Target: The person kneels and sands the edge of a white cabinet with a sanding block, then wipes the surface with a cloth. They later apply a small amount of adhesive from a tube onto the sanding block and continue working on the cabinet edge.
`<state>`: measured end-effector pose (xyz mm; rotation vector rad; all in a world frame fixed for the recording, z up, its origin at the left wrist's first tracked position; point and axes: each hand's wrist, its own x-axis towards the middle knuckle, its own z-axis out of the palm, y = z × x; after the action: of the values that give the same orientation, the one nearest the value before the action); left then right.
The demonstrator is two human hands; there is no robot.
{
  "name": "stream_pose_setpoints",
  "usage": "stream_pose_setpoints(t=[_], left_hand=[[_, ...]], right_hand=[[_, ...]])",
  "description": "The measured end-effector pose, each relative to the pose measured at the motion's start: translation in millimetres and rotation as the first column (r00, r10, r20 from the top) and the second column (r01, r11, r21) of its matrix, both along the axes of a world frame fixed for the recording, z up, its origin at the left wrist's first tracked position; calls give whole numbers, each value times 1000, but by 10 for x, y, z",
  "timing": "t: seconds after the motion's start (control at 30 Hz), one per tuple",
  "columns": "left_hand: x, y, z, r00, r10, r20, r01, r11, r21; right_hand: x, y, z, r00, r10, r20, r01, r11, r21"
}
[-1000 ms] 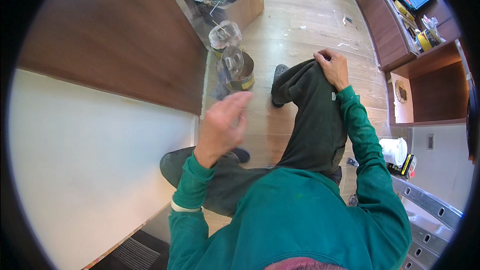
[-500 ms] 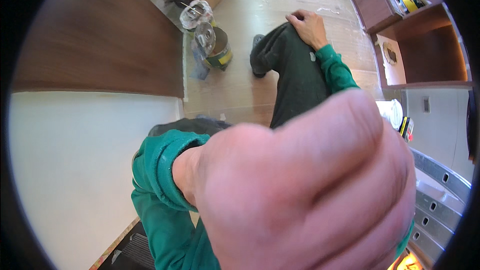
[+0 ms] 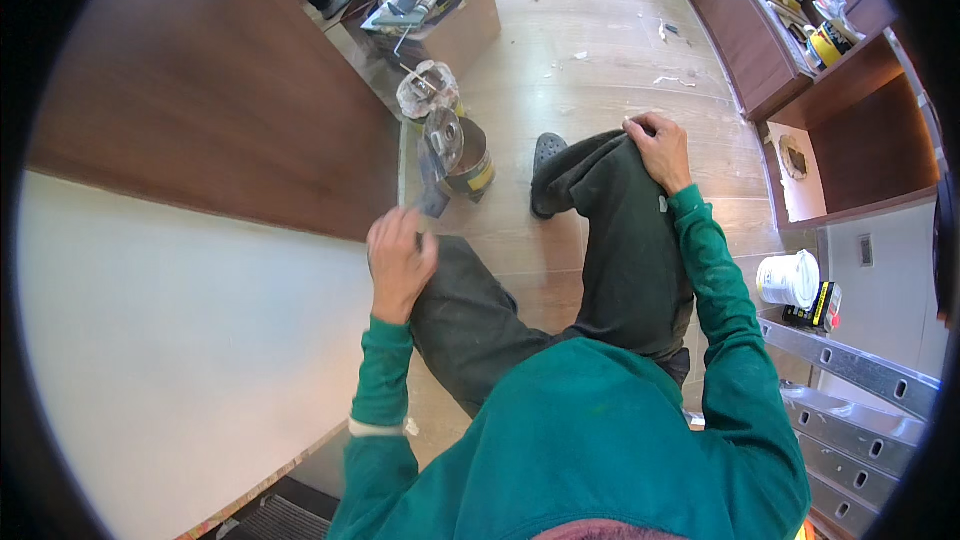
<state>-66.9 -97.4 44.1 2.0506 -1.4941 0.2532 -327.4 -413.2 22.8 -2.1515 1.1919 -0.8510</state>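
My left hand (image 3: 402, 262) is held over my left knee, close to the dark panel's lower edge. Its fingers are loosely bent and apart, slightly blurred, with nothing visible in them. On my right knee rests my right hand (image 3: 662, 152), fingers curled with thumb and forefinger tips close together. A tiny pale speck shows at those fingertips, too small to name. Dark trousers (image 3: 630, 250) cover both bent knees, and green sleeves reach my wrists. Beyond my left hand stands an open tin (image 3: 480, 162) with its round metal lid (image 3: 444, 138) tilted against it.
A plastic-lined bucket (image 3: 428, 90) and a cardboard box of tools (image 3: 455, 30) stand farther off. To the right are brown cabinets (image 3: 720, 40), a white tub (image 3: 788, 280) and a metal ladder (image 3: 850, 365). Small scraps lie on the wooden floor (image 3: 560, 10). A white panel (image 3: 180, 320) is at left.
My left hand has dropped from close before the camera, where it was a fist, to above my left knee. The view has shifted, and my right hand stays on the right knee.
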Motion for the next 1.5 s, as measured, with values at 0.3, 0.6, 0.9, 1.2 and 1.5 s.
stream_pose_setpoints(t=[0.3,0.6,0.9,1.2,1.5], left_hand=[[478,642,2,865,492,-100,-424,823,379],[2050,-1659,117,742,186,-645,-289,956,-57],[4021,-3744,-1088,906,298,-300,-290,954,71],[4765,-4985,-1547,946,302,-118,-310,949,-60],[5456,-5176,-1917,631,583,-511,-469,812,347]], right_hand=[[523,-194,137,882,372,-290,-368,927,72],[2724,338,260,457,867,-200,-885,466,-2],[2692,122,347,391,828,-402,-915,398,-71],[2911,-272,453,381,843,-380,-919,391,-56],[2966,-638,277,405,819,-406,-897,441,-6]])
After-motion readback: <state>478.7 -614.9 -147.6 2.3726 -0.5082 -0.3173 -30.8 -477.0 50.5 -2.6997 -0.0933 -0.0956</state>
